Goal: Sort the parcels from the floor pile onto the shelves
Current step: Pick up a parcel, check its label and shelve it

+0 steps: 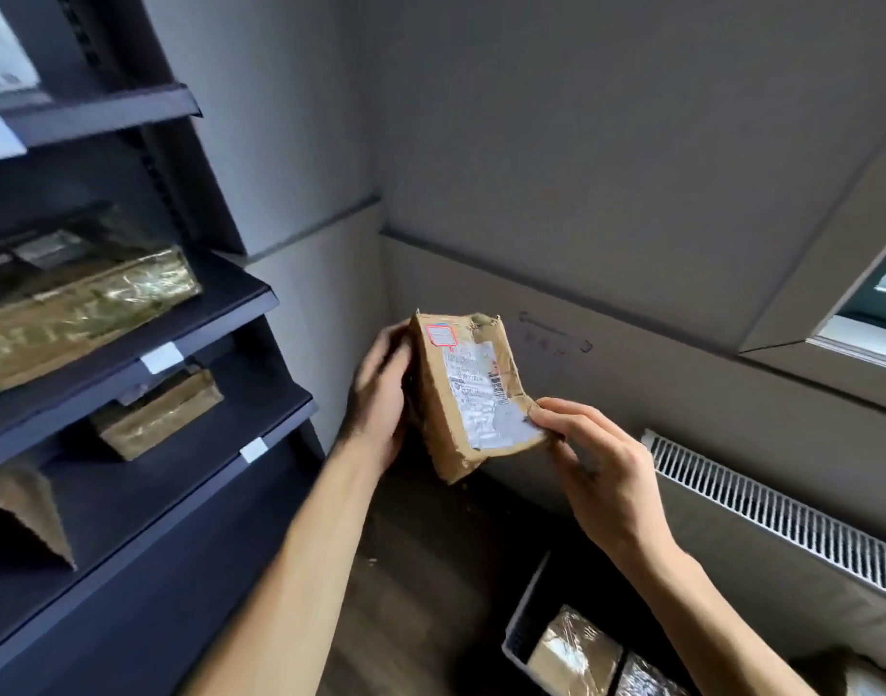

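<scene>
The person stands beside the dark shelves (220,313) and holds one parcel (446,424) up in the air with both hands, between the shelves and the corner of the wall. It does not touch any shelf.

The parcel is a flat envelope of brown paper, much wrinkled, with a ragged, torn top edge and a dent on its right side. A white label (473,389) is glued on the face, and a small red-bordered sticker (442,335) sits above it.

The grip of the left hand (381,399) is closed round the left edge, though it is blurred and I cannot tell how the thumb lies. The right hand (596,464) pinches the lower right corner between thumb and fingertips.

I think it is light and soft, and it bends easily. The paper looks dry and rough, not slippery. The torn corners may rip more, so the long edges or the thicker middle seem a safer hold.

On the shelves lie a large box (79,303) in shiny tape and a smaller packet (165,419) below it. A white crate (519,630) with more wrapped goods stands low at the right, under a ribbed radiator (782,514).
</scene>
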### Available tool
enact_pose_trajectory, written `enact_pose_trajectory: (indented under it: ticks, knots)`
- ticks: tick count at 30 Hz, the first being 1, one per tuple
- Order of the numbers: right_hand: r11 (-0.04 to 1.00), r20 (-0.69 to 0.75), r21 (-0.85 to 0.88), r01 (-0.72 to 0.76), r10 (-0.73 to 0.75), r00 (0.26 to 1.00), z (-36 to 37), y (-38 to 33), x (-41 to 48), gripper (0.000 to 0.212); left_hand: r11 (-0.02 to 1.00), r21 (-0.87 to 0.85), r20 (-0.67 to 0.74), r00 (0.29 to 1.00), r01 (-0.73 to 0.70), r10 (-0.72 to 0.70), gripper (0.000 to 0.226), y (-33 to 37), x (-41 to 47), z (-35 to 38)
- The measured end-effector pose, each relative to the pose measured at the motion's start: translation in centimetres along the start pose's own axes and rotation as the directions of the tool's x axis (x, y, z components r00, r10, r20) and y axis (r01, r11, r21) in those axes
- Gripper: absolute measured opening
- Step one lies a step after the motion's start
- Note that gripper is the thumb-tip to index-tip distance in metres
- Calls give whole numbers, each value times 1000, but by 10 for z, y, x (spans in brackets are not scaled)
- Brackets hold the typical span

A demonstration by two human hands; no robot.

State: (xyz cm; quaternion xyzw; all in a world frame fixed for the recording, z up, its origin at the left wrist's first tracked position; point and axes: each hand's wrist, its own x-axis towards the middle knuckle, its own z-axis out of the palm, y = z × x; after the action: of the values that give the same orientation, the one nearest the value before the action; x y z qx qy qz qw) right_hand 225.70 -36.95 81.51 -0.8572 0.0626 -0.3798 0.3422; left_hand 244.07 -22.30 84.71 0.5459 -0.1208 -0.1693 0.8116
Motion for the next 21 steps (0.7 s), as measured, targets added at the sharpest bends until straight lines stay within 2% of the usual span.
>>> enact_pose_trajectory:
  ticks: [4,8,12,16,18,21]
  knots:
    - [983,70,151,-107,98,993,11,-9,35,27,991,108,-149,985,-73,89,9,19,4,-29]
    - [925,164,301,-229,187,969,17,-21,70,28,965,227,-343,916,-133,207,12,42,-4,-45]
    - [911,203,340,-232,170,964,26,-26,93,29,971,182,-520,823,-156,229,11,53,-20,-47]
    - [900,326,375,-222,97,940,31,-20,109,31,966,169,-647,718,-194,257,13,58,-37,-44]
    - [880,385,402,-253,89,919,35,-16,116,33,973,140,-682,695,-182,228,8,56,-46,-44]
    - [884,319,415,-217,82,944,48,-14,109,24,969,169,-748,617,-178,244,5,46,-61,-46]
